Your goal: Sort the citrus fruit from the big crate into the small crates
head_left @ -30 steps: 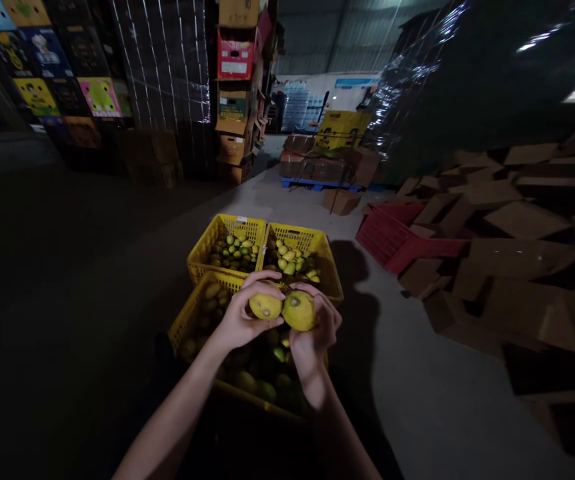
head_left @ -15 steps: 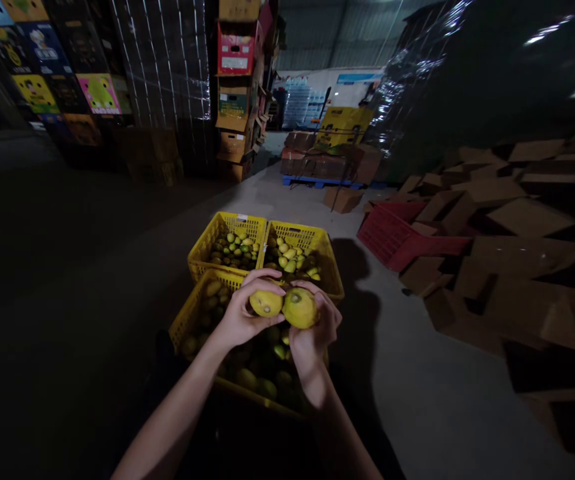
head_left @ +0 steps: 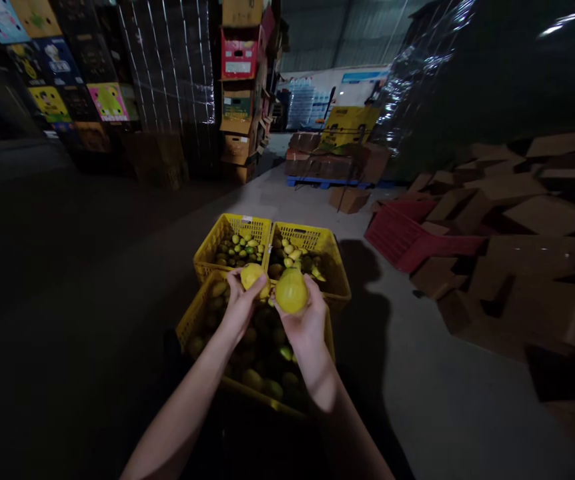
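My left hand point(head_left: 238, 308) grips a yellow lemon point(head_left: 252, 274), thumb across its near side. In my right hand point(head_left: 309, 322) rests a bigger yellow-green lemon point(head_left: 291, 293), the fingers curled around its right side and underneath. Both fruits are held up close together over the near yellow crate point(head_left: 191, 319), which contains many lemons in shadow. Behind it stand two more yellow crates side by side. The left one point(head_left: 204, 257) holds smaller greenish fruit, and the right one point(head_left: 338, 270) has yellow and green fruit gathered toward its left.
To the right, a red crate point(head_left: 397, 233) lies tipped against a heap of empty cardboard boxes point(head_left: 532, 267). Farther back are a blue pallet point(head_left: 322, 182) with cartons and a tall stack of boxes point(head_left: 237, 107). Grey concrete floor point(head_left: 407, 373) surrounds the crates.
Both lemons have been turned in my fingers, and the right one now shows a smoother side. My hands have moved slightly apart and up. The view has shifted a little.
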### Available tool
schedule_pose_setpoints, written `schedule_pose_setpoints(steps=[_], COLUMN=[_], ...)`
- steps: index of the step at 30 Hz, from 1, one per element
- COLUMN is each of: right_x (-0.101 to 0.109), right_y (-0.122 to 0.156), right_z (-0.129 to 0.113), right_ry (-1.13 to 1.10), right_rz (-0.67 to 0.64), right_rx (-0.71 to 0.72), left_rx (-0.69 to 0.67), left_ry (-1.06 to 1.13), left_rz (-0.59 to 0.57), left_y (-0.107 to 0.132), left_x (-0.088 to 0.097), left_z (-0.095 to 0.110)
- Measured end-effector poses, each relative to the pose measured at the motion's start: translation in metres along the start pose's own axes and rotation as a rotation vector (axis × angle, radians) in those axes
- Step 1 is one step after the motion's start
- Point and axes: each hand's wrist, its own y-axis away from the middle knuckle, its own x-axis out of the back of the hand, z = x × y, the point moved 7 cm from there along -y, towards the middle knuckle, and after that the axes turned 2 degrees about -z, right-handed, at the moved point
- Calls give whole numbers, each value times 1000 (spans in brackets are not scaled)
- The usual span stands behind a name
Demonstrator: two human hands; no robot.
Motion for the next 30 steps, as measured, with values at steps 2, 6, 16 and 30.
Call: schedule_pose_setpoints(steps=[2,6,16,30], right_x=[-6,-5,5,-31], right_y=[0,-2,-15,29], right_z=[2,12,41,56], right_ry=[22,65,111,133], right_rz=[-72,-93,-56,-470], right_rx=[-66,-190,-302,-347], left_rx=[158,415,456,471], left_ry=[111,276,305,253], left_rz=[33,-62,-1,-35], left_y=[-4,-3,7,27], left_x=[3,1,26,47], left_z=[-6,-12,-10,7])
